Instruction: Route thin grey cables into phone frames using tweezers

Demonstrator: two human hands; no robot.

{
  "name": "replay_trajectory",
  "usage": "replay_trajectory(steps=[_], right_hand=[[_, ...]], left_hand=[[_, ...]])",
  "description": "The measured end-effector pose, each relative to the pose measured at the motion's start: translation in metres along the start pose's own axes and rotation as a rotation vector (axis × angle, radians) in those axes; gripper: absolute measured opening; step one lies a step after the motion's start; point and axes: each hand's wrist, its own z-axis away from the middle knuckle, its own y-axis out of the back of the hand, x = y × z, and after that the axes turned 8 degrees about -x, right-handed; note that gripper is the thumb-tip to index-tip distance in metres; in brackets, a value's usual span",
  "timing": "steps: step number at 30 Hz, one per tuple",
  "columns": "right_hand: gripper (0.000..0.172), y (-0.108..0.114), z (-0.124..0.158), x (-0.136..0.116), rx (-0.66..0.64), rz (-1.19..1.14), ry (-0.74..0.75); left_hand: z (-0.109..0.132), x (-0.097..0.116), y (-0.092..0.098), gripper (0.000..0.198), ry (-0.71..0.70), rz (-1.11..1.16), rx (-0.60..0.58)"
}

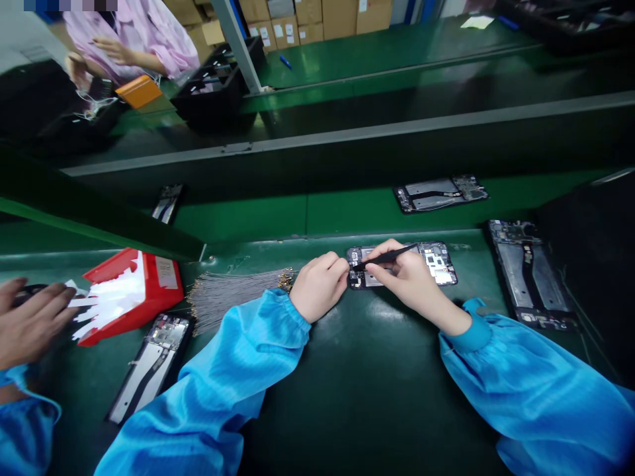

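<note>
An opened phone body (439,263) lies flat on the green bench in front of me, its circuit board showing at the right end. Black tweezers (391,256) are pinched in my right hand (404,271), their tips down at the phone's left end. My left hand (320,284) is closed at that same end, its fingertips against the phone's edge; whatever they may pinch is hidden. Just left of this hand lies a bundle of thin grey cables (238,287) with gold-coloured ends, partly behind my sleeve.
More opened phones lie around: one at right (530,274), one behind (441,193), one by my left sleeve (151,370). A red bin (166,277) holds white strips. A co-worker's hand (37,317) is at far left. A green post (99,205) slants across the left.
</note>
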Motion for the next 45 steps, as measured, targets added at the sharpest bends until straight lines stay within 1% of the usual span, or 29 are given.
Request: replay_trajectory(steps=[7,12,17,26,28,34,39,42,44,45], right_hand=[[0.007,-0.001,0.001,0.002,0.009,0.008,0.020],[0.007,-0.001,0.000,0.001,0.005,0.026,0.031],[0.004,0.001,0.000,-0.004,0.004,0.056,0.035],[0.005,0.000,0.001,-0.004,-0.007,0.067,0.040],[0.004,0.000,0.001,-0.004,-0.010,0.090,0.071],[0.011,-0.002,0.002,-0.006,-0.047,0.246,0.259],[0.009,-0.007,0.001,-0.011,-0.087,0.344,0.330],[0.009,-0.007,0.002,-0.010,-0.065,0.323,0.338],[0.010,0.002,0.006,-0.005,0.017,0.274,0.324],[0.011,0.010,0.009,-0.001,0.094,0.264,0.306]], left_hand=[[0.000,0.003,-0.003,0.015,0.012,-0.133,0.028],[0.001,0.004,-0.005,0.015,-0.021,-0.240,0.061],[0.002,0.003,-0.006,0.017,-0.070,-0.255,0.080],[0.002,0.003,-0.006,0.016,-0.094,-0.278,0.104],[0.002,0.003,-0.006,0.017,-0.094,-0.279,0.106],[0.002,0.004,-0.006,0.018,-0.091,-0.280,0.102],[0.001,0.003,-0.004,0.017,-0.091,-0.264,0.080],[0.002,-0.003,-0.001,0.016,-0.088,-0.215,0.056],[0.003,-0.010,0.004,0.015,-0.043,-0.171,0.030],[0.004,-0.014,0.007,0.014,-0.012,-0.157,0.006]])
